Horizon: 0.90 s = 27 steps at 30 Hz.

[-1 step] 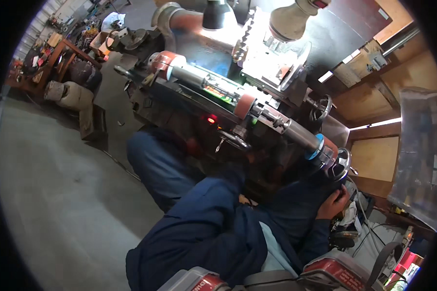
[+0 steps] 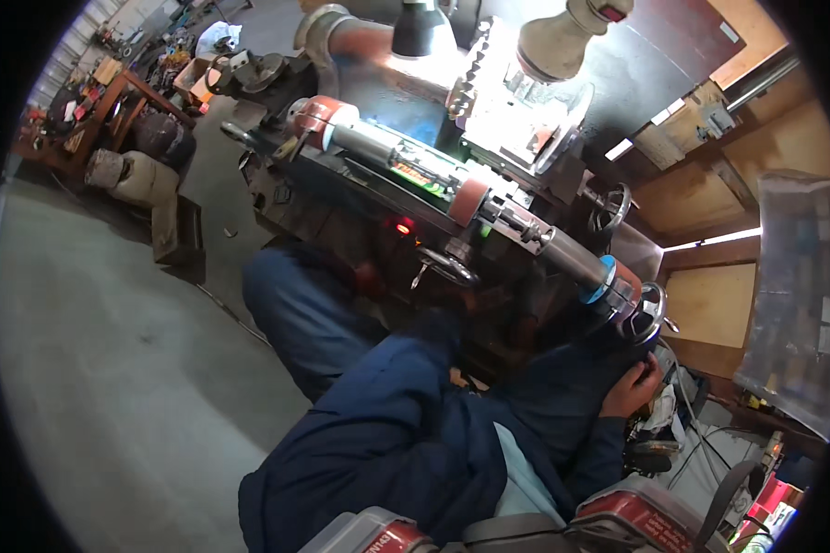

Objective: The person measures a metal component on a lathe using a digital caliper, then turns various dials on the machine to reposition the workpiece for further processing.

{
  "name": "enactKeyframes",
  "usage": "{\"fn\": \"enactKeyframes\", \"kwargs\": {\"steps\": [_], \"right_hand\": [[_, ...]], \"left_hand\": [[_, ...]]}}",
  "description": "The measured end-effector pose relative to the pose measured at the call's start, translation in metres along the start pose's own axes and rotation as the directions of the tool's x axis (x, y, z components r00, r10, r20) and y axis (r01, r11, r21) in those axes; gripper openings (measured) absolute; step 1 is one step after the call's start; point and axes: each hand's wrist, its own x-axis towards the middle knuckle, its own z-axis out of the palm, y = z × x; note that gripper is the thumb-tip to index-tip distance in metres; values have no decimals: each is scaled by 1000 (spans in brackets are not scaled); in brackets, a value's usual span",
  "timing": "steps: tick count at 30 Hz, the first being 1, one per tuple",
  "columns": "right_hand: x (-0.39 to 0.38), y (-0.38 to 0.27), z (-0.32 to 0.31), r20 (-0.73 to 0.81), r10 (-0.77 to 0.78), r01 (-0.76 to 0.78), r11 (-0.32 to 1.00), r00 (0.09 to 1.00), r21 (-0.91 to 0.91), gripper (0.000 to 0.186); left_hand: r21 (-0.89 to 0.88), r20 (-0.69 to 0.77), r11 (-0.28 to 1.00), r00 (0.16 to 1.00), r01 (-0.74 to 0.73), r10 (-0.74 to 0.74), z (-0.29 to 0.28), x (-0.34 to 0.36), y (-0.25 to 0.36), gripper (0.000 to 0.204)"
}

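My right hand point(image 2: 633, 388) lies against my dark-trousered right knee, just below the chrome handwheel point(image 2: 650, 311) at the machine's right end. Its fingers look loosely bent and apart, with nothing visible in them. My left arm, in a dark blue sleeve point(image 2: 378, 378), reaches forward to the front of the machine. The left hand point(image 2: 468, 300) is mostly lost in shadow beneath the front handwheel point(image 2: 448, 266); its grip is hidden. Above, a long machine tool carries grey metal cylinders point(image 2: 576, 254), a red collar point(image 2: 468, 201) and a red-and-white end piece point(image 2: 323, 122).
A black lamp point(image 2: 421, 32) and a beige lamp-like housing point(image 2: 551, 46) hang over the bright machine bed. A red light point(image 2: 403, 228) glows on the front. At left stand a gas cylinder point(image 2: 143, 180) and a wooden block point(image 2: 176, 232). Clear plastic sheeting point(image 2: 788, 286) hangs at right.
The whole view has shifted very slightly, with the machine and lamps a little lower and further right. Both hands keep their places.
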Motion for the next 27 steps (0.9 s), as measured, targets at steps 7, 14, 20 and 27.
{"fn": "enactKeyframes", "kwargs": {"steps": [7,14,20,27], "right_hand": [[-8,23,-1,-57,-22,19,999,998,-38,33],[-2,19,-6,-36,15,-17,999,999,-47,35],[-4,22,-4,-40,33,-36,996,999,-81,35],[9,-50,-2,-123,-340,299,916,932,-268,40]], "left_hand": [[-462,-330,887,922,30,-202,-119,19,-32,40],[-527,-271,848,957,-55,-106,-121,31,-3,40],[-472,-239,876,971,-100,-18,-98,45,-10,41],[291,-315,957,942,-17,112,-177,31,-49,45]]}}
